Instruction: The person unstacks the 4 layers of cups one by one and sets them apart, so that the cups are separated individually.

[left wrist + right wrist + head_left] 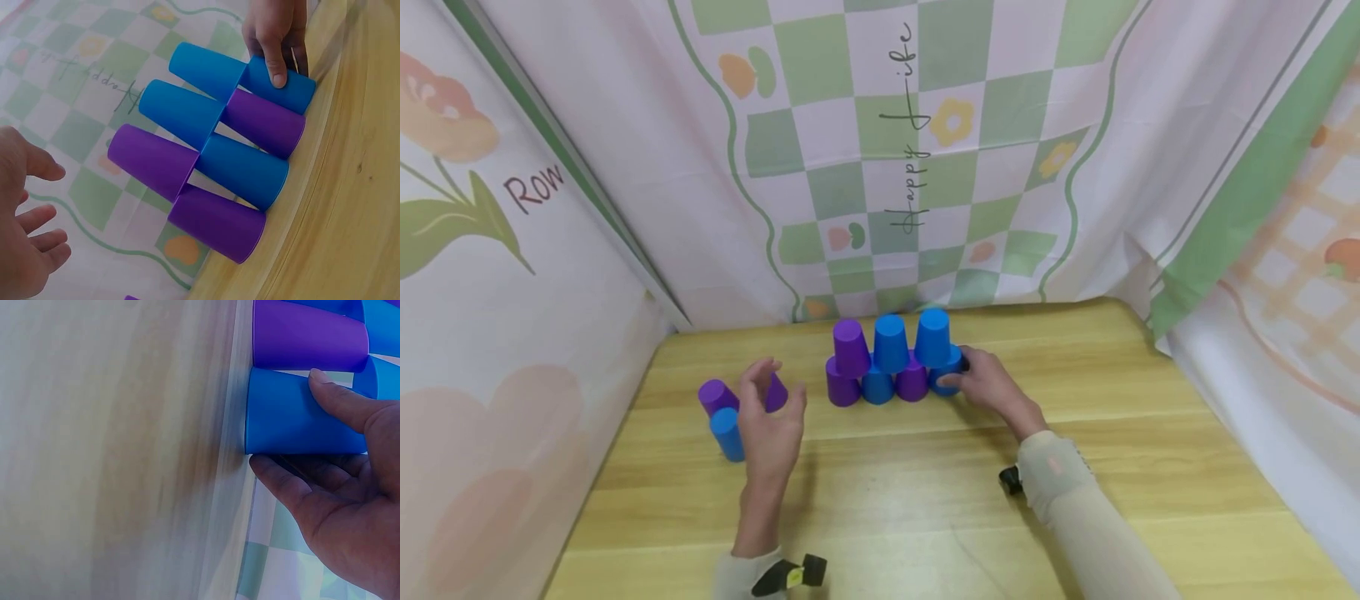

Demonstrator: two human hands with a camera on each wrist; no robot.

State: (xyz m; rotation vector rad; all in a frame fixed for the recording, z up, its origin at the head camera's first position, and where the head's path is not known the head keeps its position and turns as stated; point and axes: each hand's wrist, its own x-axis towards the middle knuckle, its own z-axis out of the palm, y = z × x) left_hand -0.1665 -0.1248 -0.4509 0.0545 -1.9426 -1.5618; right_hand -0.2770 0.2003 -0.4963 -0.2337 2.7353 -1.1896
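Upside-down cups stand in two tiers near the back of the table. The lower row alternates purple [842,388], blue [877,388], purple [912,383] and blue. On top sit one purple cup [852,350] and two blue cups [891,343]. My right hand [996,390] grips the lower row's rightmost blue cup [294,419], thumb on its near face and fingers along its outer side. My left hand [771,433], empty with loosely bent fingers, hovers by a loose group at the left: a purple cup [716,397], a blue cup [727,434] and another purple cup [777,394], partly hidden behind it.
The wooden table [880,508] ends at a checked curtain [887,192] close behind the stack. More printed cloth [512,333] hangs along the left edge and the right side [1292,350].
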